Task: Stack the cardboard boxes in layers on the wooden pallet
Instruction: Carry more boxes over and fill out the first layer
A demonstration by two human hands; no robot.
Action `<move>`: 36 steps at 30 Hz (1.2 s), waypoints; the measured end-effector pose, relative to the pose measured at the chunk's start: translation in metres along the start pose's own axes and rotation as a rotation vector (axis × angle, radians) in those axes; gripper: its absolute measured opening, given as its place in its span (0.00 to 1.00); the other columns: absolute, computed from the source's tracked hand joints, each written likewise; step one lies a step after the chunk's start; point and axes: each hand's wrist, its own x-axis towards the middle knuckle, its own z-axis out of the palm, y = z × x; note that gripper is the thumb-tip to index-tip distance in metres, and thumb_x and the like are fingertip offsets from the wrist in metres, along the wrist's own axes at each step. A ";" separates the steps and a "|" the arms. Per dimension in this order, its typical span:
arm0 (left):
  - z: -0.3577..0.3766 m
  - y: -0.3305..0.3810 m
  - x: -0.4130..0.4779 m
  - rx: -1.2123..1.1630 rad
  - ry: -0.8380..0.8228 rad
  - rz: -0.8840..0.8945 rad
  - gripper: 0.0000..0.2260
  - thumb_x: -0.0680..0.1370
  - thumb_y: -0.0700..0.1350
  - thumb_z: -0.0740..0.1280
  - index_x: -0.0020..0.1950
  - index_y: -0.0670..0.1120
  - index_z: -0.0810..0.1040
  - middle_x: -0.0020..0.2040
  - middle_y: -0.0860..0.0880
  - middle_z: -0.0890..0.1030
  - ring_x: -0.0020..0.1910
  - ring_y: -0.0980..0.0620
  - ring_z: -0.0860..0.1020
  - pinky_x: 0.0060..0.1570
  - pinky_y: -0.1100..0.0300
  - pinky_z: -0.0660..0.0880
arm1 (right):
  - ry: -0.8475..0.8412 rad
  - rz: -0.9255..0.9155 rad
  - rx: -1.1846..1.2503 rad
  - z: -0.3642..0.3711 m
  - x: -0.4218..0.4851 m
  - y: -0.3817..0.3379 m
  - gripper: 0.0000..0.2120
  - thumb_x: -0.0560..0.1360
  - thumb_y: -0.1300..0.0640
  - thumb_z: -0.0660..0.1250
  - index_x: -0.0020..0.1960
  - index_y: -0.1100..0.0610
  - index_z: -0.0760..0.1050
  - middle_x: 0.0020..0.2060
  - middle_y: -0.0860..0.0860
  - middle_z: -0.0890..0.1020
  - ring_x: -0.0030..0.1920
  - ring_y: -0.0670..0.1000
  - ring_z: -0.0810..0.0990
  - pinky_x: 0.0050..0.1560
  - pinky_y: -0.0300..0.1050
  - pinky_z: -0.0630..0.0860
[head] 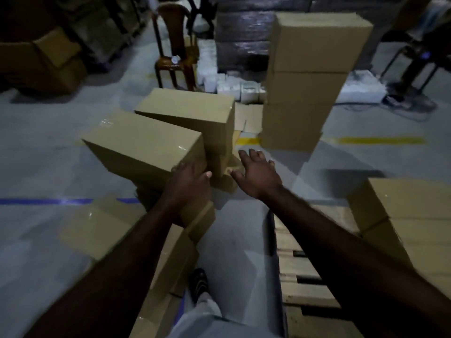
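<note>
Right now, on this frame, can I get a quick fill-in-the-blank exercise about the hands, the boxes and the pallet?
1. The left hand touches the near box, while the right hand is ____ and holds nothing.
2. The wooden pallet lies on the person's ____ side.
3. The tall stack of boxes stands on the ____, not on the pallet.
Missing words: open; right; floor.
</note>
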 end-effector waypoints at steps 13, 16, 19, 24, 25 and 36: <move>-0.062 -0.134 0.162 -0.073 -0.018 -0.207 0.33 0.79 0.62 0.63 0.78 0.45 0.62 0.76 0.41 0.64 0.73 0.41 0.66 0.68 0.40 0.69 | -0.122 -0.122 -0.019 0.065 0.201 -0.109 0.34 0.80 0.34 0.55 0.79 0.52 0.58 0.77 0.58 0.64 0.77 0.60 0.61 0.73 0.63 0.61; -0.073 -0.159 0.185 -0.146 0.013 -0.290 0.32 0.79 0.61 0.64 0.78 0.45 0.62 0.75 0.41 0.65 0.72 0.41 0.67 0.67 0.41 0.70 | -0.150 -0.155 -0.027 0.080 0.236 -0.130 0.33 0.80 0.34 0.55 0.78 0.53 0.60 0.73 0.59 0.69 0.72 0.60 0.67 0.69 0.61 0.67; -0.079 -0.182 0.206 -0.229 0.078 -0.386 0.32 0.80 0.60 0.64 0.78 0.44 0.62 0.76 0.40 0.65 0.72 0.40 0.67 0.67 0.43 0.69 | -0.203 -0.187 -0.045 0.095 0.274 -0.146 0.33 0.80 0.34 0.54 0.78 0.53 0.59 0.73 0.58 0.69 0.72 0.60 0.66 0.69 0.61 0.66; -0.081 -0.215 0.241 -0.255 0.144 -0.529 0.33 0.80 0.61 0.62 0.79 0.42 0.61 0.78 0.39 0.61 0.73 0.38 0.66 0.68 0.48 0.67 | -0.284 -0.269 -0.061 0.115 0.352 -0.165 0.32 0.80 0.35 0.55 0.78 0.53 0.59 0.75 0.57 0.66 0.74 0.60 0.64 0.71 0.64 0.63; -0.082 -0.218 0.247 -0.251 0.164 -0.550 0.33 0.81 0.60 0.62 0.79 0.42 0.60 0.78 0.38 0.61 0.74 0.39 0.65 0.69 0.48 0.66 | -0.294 -0.292 -0.064 0.119 0.367 -0.167 0.32 0.80 0.35 0.55 0.77 0.53 0.59 0.75 0.58 0.66 0.74 0.61 0.64 0.71 0.64 0.63; -0.041 -0.248 0.337 -0.391 0.329 -0.958 0.33 0.81 0.58 0.62 0.79 0.41 0.59 0.78 0.38 0.58 0.76 0.41 0.60 0.72 0.53 0.60 | -0.615 -0.354 -0.041 0.188 0.529 -0.180 0.33 0.80 0.39 0.62 0.76 0.58 0.61 0.73 0.62 0.65 0.72 0.65 0.66 0.67 0.60 0.69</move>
